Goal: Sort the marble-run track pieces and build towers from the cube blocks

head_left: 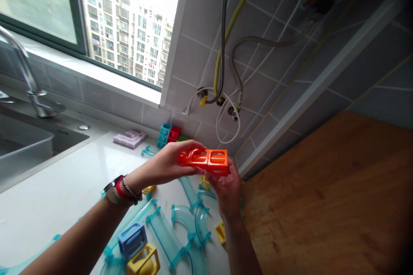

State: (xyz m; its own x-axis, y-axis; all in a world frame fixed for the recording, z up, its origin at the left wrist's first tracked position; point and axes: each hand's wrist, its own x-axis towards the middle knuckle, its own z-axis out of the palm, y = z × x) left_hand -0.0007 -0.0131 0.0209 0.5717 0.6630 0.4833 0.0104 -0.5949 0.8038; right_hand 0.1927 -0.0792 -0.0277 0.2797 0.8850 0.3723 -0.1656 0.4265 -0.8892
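Both of my hands hold a joined pair of orange hollow blocks (204, 160) up above the white countertop (58, 189). My left hand (167, 164) grips the left, redder block with fingers closed round it. My right hand (226, 191) holds the right orange block from below, fingers wrapped on it. Under the hands lie several clear teal curved track pieces (187, 223). A blue block (132, 239) and a yellow block (144, 262) stand on the track near my left forearm.
A sink (22, 146) with a tap (22, 68) is at the left. A purple flat piece (129, 139) and teal and red blocks (168, 135) sit by the tiled wall. Hoses (222, 51) hang on the wall. A wooden board (329, 197) fills the right.
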